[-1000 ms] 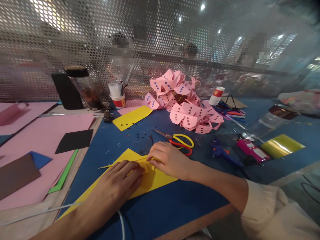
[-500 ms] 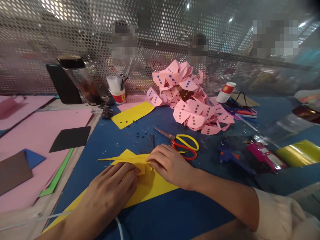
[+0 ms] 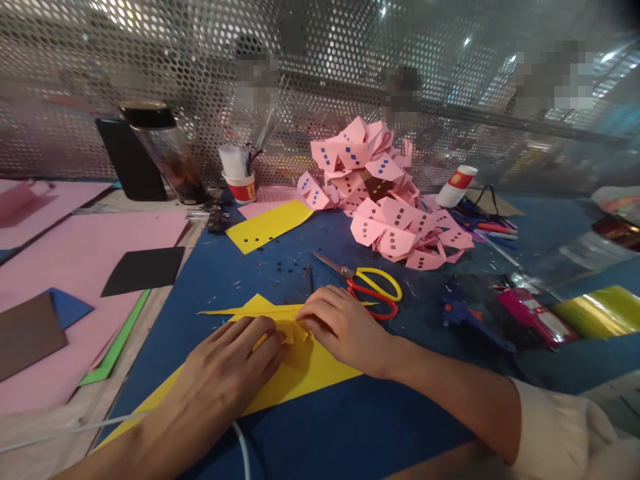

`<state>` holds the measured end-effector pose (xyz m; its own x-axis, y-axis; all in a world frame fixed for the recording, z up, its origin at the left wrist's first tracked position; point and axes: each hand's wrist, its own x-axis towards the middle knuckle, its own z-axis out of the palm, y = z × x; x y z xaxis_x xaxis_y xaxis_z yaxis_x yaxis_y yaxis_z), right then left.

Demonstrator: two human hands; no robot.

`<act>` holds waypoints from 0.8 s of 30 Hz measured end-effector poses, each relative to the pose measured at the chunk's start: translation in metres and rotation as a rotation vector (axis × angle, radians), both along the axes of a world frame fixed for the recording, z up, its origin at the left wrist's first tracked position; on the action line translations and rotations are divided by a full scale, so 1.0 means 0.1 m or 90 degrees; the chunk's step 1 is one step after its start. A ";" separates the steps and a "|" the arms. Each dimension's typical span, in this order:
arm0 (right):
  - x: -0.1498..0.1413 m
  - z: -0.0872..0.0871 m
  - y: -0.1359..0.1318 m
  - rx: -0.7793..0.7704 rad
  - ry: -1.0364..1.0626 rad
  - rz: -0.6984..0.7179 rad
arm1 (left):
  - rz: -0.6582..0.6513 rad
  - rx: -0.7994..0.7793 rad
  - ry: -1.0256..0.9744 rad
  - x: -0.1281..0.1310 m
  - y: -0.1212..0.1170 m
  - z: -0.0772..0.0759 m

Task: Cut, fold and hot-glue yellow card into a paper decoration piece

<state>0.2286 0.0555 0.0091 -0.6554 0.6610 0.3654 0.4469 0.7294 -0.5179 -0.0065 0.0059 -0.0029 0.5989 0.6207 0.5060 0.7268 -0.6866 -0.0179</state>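
Both hands work close together on a small folded piece of yellow paper [image 3: 287, 331] above a large yellow sheet [image 3: 305, 377]. My left hand [image 3: 235, 360] has its fingers bent over the left part of the folded piece. From the right, my right hand [image 3: 345, 327] pinches its other edge; the fingertips are partly hidden. A long thin yellow paper strip [image 3: 225, 311] lies just beyond my fingers. Scissors [image 3: 360, 276] with one yellow and one red handle rest past my right hand, blades pointing left. Small black paper squares [image 3: 285, 268] are scattered near the scissors' tips.
Pink folded paper pieces [image 3: 395, 223] with dark squares are heaped at the back. A glue gun [image 3: 470, 317] and a pink stapler-like item [image 3: 534, 315] lie right. Paper cups [image 3: 241, 185], a tumbler [image 3: 167, 157] and a phone [image 3: 131, 163] stand along the perforated metal screen. A white cable [image 3: 243, 445] crosses under my left forearm.
The view has shifted slightly, so most things sit a little further right. Both hands stay on the folded yellow paper with hardly any change in their hold.
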 end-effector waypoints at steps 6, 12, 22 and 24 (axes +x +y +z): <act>-0.03 0.06 0.03 -0.011 -0.035 0.018 | 0.008 0.015 -0.001 0.01 0.02 0.00; -0.10 0.11 0.08 -0.025 -0.062 0.032 | 0.008 0.023 0.001 0.03 0.03 0.03; -0.10 0.05 0.12 -0.048 -0.037 0.044 | 0.011 -0.016 -0.020 0.05 0.02 0.08; -0.10 0.04 0.12 -0.045 -0.040 0.043 | 0.017 -0.033 -0.020 0.05 0.01 0.09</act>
<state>0.2188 0.0676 0.0136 -0.7197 0.6372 0.2758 0.4312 0.7215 -0.5417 -0.0013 0.0071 0.0058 0.5660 0.6616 0.4918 0.7444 -0.6666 0.0401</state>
